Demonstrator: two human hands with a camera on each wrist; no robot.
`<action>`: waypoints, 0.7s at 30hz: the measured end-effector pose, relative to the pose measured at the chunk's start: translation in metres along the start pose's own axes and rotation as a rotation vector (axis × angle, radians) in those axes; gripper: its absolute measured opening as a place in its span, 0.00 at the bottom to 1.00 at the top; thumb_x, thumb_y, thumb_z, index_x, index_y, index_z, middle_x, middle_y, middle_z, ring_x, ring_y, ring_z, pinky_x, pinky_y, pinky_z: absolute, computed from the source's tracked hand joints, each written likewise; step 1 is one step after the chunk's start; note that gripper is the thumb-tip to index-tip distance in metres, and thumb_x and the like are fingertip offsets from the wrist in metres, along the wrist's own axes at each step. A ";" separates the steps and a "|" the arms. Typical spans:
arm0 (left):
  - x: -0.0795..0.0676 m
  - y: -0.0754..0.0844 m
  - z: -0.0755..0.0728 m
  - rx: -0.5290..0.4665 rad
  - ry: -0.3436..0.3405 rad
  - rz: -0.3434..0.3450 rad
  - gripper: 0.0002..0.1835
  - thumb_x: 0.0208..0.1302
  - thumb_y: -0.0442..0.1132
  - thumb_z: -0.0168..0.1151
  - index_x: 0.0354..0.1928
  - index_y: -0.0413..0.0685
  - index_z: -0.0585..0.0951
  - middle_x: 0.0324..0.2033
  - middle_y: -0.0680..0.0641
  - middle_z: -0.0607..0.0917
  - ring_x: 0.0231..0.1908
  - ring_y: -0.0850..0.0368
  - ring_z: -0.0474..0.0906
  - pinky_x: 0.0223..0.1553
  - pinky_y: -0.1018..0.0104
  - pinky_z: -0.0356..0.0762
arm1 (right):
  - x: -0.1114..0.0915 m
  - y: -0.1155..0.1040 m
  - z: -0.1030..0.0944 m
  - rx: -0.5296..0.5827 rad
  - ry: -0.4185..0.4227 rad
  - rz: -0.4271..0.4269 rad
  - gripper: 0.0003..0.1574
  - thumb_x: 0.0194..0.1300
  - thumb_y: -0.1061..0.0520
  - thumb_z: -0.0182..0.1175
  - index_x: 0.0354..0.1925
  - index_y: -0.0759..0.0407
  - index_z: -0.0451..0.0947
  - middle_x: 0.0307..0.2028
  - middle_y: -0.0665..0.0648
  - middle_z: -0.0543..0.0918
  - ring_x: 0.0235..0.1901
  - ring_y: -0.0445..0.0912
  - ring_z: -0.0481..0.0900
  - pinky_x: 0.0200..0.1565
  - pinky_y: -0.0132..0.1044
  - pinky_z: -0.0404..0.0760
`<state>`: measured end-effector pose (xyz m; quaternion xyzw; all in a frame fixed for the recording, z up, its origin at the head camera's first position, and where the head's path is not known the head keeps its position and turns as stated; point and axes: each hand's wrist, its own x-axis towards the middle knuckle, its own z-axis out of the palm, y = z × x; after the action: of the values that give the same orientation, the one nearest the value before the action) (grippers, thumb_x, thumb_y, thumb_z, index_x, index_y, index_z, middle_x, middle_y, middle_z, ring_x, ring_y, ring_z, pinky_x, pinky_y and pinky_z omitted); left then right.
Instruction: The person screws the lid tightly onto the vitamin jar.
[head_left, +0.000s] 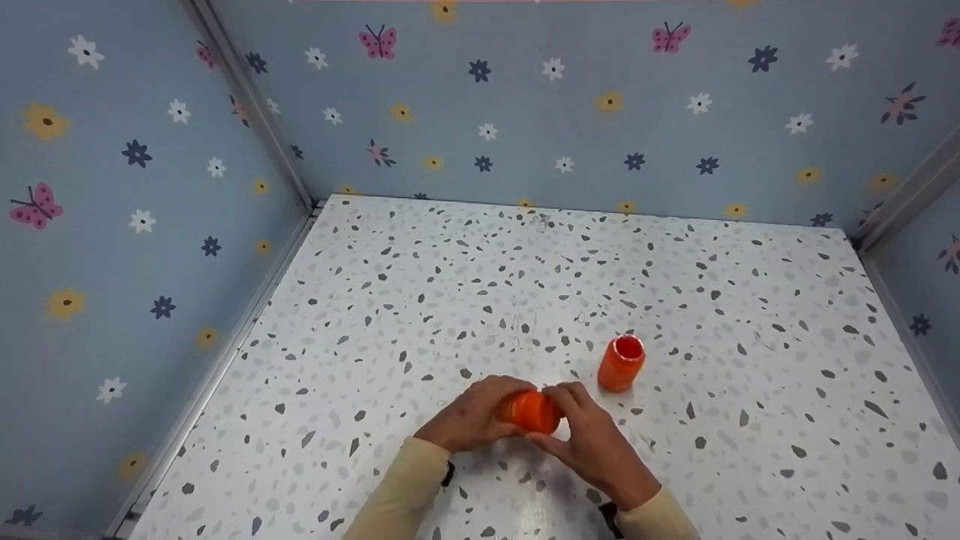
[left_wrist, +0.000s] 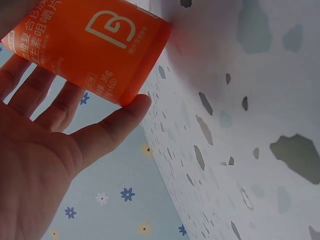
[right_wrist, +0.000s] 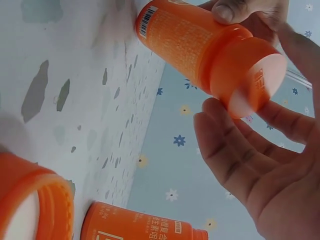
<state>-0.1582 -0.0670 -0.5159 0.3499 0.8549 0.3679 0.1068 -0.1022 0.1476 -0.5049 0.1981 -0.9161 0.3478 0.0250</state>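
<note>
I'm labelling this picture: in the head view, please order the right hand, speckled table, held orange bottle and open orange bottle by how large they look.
1. Speckled table
2. Right hand
3. Held orange bottle and open orange bottle: too alike to rank, as fingers partly cover the held one.

From where I'm standing I count two bottles (head_left: 619, 369), two caps (right_wrist: 234, 64) (one fitted, one loose at the lower left of the right wrist's frame), two hands (head_left: 604, 450), two sleeves (head_left: 405, 484), one worktop (head_left: 450, 279), three walls (head_left: 585, 45) and two corner posts (head_left: 252, 101).
</note>
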 end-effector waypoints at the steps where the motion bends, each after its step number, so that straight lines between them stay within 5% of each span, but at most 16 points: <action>1: 0.000 0.000 0.000 -0.002 0.002 0.008 0.29 0.59 0.39 0.74 0.63 0.51 0.76 0.58 0.51 0.80 0.58 0.57 0.75 0.62 0.58 0.71 | 0.000 0.000 0.000 0.002 -0.013 0.002 0.35 0.58 0.50 0.74 0.60 0.56 0.71 0.52 0.54 0.75 0.45 0.45 0.79 0.50 0.40 0.83; 9: 0.000 -0.003 0.000 -0.018 0.015 0.052 0.29 0.58 0.37 0.75 0.62 0.50 0.77 0.56 0.51 0.82 0.56 0.56 0.76 0.61 0.58 0.72 | -0.002 -0.001 -0.002 -0.011 0.009 -0.058 0.38 0.54 0.59 0.77 0.60 0.58 0.71 0.50 0.54 0.76 0.43 0.45 0.79 0.49 0.39 0.83; 21: 0.000 -0.002 0.002 -0.001 0.022 0.049 0.28 0.59 0.39 0.74 0.62 0.50 0.77 0.56 0.50 0.81 0.56 0.56 0.76 0.61 0.57 0.72 | -0.003 -0.003 0.001 -0.026 0.054 -0.014 0.36 0.51 0.60 0.78 0.57 0.59 0.73 0.46 0.53 0.76 0.41 0.44 0.79 0.46 0.38 0.84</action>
<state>-0.1587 -0.0673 -0.5188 0.3666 0.8470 0.3745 0.0888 -0.0986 0.1460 -0.5045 0.1946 -0.9181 0.3408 0.0547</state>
